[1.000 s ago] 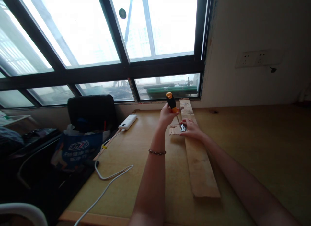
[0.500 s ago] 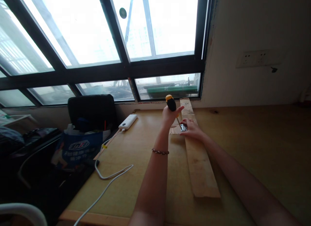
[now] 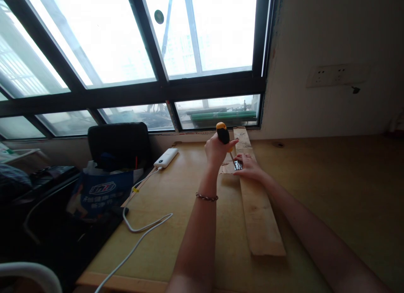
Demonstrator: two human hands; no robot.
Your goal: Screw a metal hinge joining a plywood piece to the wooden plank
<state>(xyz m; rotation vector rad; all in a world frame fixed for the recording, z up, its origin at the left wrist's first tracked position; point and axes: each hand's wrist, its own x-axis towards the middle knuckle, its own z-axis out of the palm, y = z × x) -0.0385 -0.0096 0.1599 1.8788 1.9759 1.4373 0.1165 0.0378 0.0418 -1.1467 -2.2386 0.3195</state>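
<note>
My left hand (image 3: 217, 151) is closed round a screwdriver (image 3: 223, 133) with a black and yellow handle. The tool leans slightly, its shaft pointing down to a small shiny metal piece (image 3: 237, 164). That piece is pinched between the thumb and fingers of my right hand (image 3: 251, 167), which rests on a long wooden board (image 3: 260, 213). A shorter wood piece (image 3: 226, 167) sticks out to the left beneath the metal piece. The exact kind of the metal piece is too small to tell, and the screwdriver's tip is hard to make out.
The board lies on a wooden table (image 3: 176, 242). Left on the table are a white power bank (image 3: 166, 158) and its white cable (image 3: 147, 230). Beyond the left edge stand a black chair (image 3: 119, 143) and a blue bag (image 3: 104, 194). A window and wall border the back.
My left hand has shifted slightly left and its grip on the handle has turned a little. The screwdriver stays nearly in place. My right hand has barely moved.
</note>
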